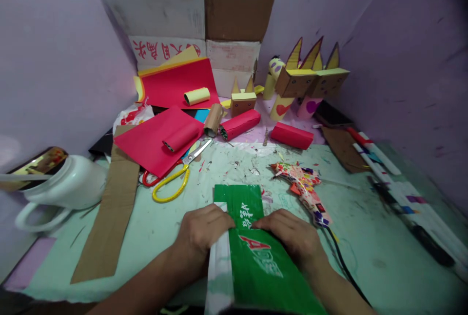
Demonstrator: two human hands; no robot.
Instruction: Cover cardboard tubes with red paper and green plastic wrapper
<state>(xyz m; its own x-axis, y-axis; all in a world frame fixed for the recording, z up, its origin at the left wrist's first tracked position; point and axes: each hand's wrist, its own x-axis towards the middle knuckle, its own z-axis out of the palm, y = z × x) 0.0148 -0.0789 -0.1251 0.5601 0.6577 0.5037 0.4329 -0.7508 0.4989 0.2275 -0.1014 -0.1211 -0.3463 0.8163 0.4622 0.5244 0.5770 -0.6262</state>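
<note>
Left hand (203, 229) and right hand (292, 234) are seen curled over opposite sides of green cardboard (254, 266), gripped between them, neither nearer, its long axis pointed roughly forward, thumbs apparently hidden.

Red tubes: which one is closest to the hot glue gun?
The rightmost red tube, lying just behind the hot glue gun. The middle red tube lies farther left, by the brown cardboard tube; the leftmost red tube is farthest, on a red sheet.

Green cardboard (263, 268) cut off below; markers (387, 160) blurred.
</note>
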